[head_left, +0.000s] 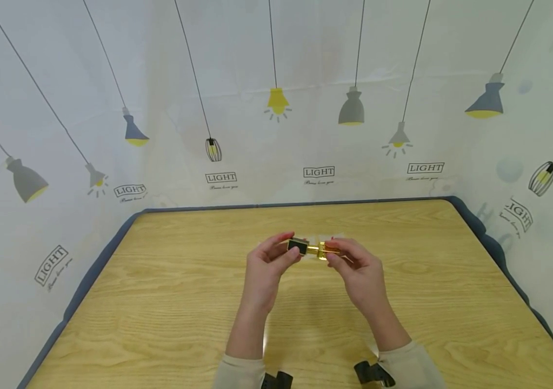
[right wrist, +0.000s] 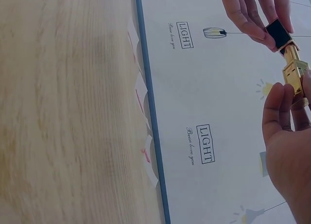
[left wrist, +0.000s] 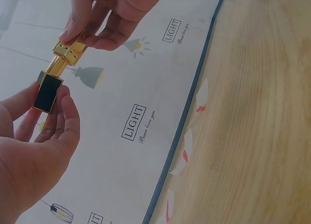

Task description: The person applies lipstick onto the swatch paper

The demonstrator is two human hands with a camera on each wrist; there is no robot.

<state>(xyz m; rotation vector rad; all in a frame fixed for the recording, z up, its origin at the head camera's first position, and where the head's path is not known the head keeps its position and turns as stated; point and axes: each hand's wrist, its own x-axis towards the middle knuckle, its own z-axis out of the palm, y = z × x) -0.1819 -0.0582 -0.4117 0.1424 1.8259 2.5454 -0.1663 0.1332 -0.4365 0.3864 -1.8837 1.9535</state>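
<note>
In the head view, a small gold item with a black, gold-edged block (head_left: 297,247) at one end is held level above the table. A thin gold stem joins that block to a squarish gold end piece (left wrist: 71,50) with small slots. My left hand (head_left: 267,265) pinches the black block between thumb and fingers. Thumb and fingers of my right hand (head_left: 362,270) grip the gold end piece and cover part of it. The exact kind of item cannot be told. Stem and block stay joined, as both wrist views show.
A wood-grain table (head_left: 169,302) lies below, with dark blue edging (head_left: 106,265) along its sides and back. White paper scraps (left wrist: 182,153) with red marks lie by the far edge. White curtains (head_left: 237,48) printed with lamps stand around it.
</note>
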